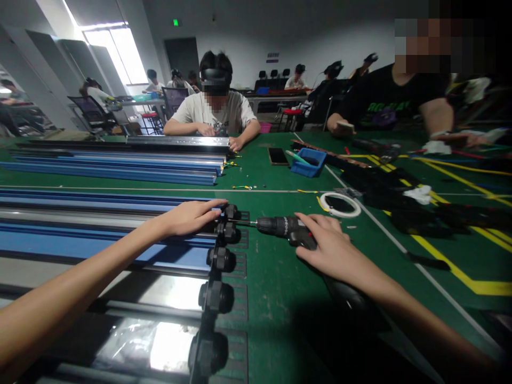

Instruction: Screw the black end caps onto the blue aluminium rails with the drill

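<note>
At the power drill (276, 226), our right hand (330, 245) grips while our left hand (194, 217) lies outstretched

Behind the drill's chuck, we wrap the fingers of our right hand around the tool, holding it roughly level over the green table (276, 298). Ahead of the drill, its slim bit (242, 222) points left toward a row of black fittings (224, 260); we cannot tell whether the tip touches one. Left of the drill, our left hand reaches palm down, fingers extended and uncurled, their tips at the fittings nearest the bit. Those fittings line the ends of long blue and grey rails (184, 256), which run leftward from the drill, partly under our left forearm.

Beyond the drill and to its right, we see a white ring (357, 207) on the table. Farther beyond the drill stand a blue bin (304, 169) and, beside it, a dark phone (278, 156). Across from the drill, a co-worker (218, 114) leans over a shiny metal profile (178, 141). Well to the drill's right, yellow tape (492, 288) marks the table.
</note>
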`<state>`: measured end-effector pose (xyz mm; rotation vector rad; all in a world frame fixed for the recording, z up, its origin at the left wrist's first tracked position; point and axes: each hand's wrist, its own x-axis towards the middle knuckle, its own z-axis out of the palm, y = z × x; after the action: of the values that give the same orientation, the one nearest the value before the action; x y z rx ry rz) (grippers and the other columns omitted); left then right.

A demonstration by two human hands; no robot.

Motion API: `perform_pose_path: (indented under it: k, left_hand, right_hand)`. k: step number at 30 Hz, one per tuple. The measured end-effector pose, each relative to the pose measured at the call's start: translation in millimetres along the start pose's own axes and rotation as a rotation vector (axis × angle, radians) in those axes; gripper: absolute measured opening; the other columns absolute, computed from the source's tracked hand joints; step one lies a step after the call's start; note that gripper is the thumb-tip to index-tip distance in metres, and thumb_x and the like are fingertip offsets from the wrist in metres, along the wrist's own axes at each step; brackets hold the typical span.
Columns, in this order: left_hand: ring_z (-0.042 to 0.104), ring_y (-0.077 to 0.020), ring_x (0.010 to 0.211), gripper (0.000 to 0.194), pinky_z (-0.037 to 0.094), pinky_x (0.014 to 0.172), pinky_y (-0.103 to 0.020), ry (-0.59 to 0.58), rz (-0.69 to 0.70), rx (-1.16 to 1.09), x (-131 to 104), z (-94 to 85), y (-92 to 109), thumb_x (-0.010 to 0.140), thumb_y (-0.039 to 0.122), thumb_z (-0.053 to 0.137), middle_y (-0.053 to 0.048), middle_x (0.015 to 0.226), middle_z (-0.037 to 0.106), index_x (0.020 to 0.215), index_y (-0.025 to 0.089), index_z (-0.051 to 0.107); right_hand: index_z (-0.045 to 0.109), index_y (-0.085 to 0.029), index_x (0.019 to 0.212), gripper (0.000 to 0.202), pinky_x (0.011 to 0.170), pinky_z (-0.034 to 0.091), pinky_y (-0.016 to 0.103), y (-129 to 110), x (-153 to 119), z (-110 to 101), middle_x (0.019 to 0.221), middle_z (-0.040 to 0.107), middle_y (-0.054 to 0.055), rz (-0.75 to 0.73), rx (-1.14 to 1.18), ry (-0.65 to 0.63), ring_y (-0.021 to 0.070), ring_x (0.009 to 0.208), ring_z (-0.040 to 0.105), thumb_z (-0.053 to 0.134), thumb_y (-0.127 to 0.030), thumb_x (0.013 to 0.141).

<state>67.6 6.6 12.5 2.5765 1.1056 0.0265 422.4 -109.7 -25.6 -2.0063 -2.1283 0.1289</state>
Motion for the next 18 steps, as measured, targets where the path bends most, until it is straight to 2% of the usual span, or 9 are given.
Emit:
perform_pose_path:
  k: [3,7,10,12,14,16,18]
  left_hand:
    - [0.069,-0.0319,0.111,0.068,0.049,0.094,-0.041,0.015,-0.086,0.025,12.5,-0.8,8.4,0.103,0.065,0.017,-0.010,0.126,0.072,0.157,0.028,0.039]
    - [0.072,-0.0326,0.096,0.073,0.050,0.080,-0.039,0.014,-0.098,0.085,31.8,-2.3,15.5,0.098,0.071,0.028,-0.009,0.103,0.077,0.154,0.027,0.043]
    - [0.071,-0.0295,0.089,0.067,0.049,0.076,-0.036,0.142,-0.119,0.118,40.3,-4.9,10.5,0.097,0.069,0.036,-0.008,0.095,0.076,0.136,0.023,0.062]
    - [0.069,-0.0286,0.090,0.063,0.049,0.080,-0.036,0.267,-0.106,0.143,43.6,-6.1,3.5,0.095,0.069,0.039,-0.009,0.095,0.075,0.122,0.020,0.069]
    - [0.067,-0.0298,0.099,0.063,0.048,0.089,-0.038,0.342,-0.044,0.145,47.0,-5.8,-3.7,0.093,0.070,0.044,-0.011,0.102,0.073,0.118,0.018,0.071]
    - [0.065,-0.0306,0.107,0.068,0.048,0.094,-0.039,0.304,-0.005,0.082,51.0,-3.8,-9.3,0.091,0.073,0.046,-0.014,0.112,0.071,0.122,0.016,0.069]
    - [0.065,-0.0309,0.111,0.076,0.048,0.096,-0.038,0.194,-0.037,-0.018,55.1,-0.8,-12.5,0.089,0.077,0.047,-0.015,0.123,0.070,0.131,0.016,0.065]
  right_hand:
    - [0.046,-0.019,0.152,0.073,0.100,0.047,0.056,-0.8,-0.6,-0.7,0.142,0.053,0.017,0.004,0.001,-0.009,0.0414,0.134,0.043,0.057,-0.036,0.082]
    - [0.047,-0.019,0.151,0.072,0.101,0.046,0.055,-1.5,-1.2,-1.3,0.142,0.053,0.017,0.003,0.008,-0.008,0.0410,0.135,0.043,0.057,-0.034,0.082]
    - [0.047,-0.019,0.151,0.071,0.102,0.046,0.055,-1.9,-2.0,-1.9,0.143,0.053,0.018,0.003,0.016,-0.002,0.0410,0.135,0.043,0.057,-0.035,0.082]
    - [0.047,-0.019,0.151,0.071,0.102,0.046,0.055,-2.3,-2.4,-2.6,0.143,0.053,0.017,0.007,0.019,-0.008,0.0409,0.136,0.043,0.057,-0.035,0.082]
    - [0.047,-0.020,0.151,0.071,0.102,0.046,0.056,-2.6,-2.6,-3.3,0.143,0.053,0.017,0.011,0.022,-0.014,0.0408,0.136,0.043,0.057,-0.036,0.082]
    - [0.046,-0.020,0.151,0.072,0.102,0.046,0.056,-2.8,-2.4,-3.7,0.143,0.052,0.017,0.015,0.025,-0.016,0.0408,0.136,0.043,0.057,-0.036,0.082]
    - [0.047,-0.019,0.151,0.072,0.102,0.046,0.056,-2.6,-2.0,-3.6,0.143,0.052,0.017,0.017,0.026,-0.019,0.0409,0.136,0.043,0.057,-0.036,0.082]
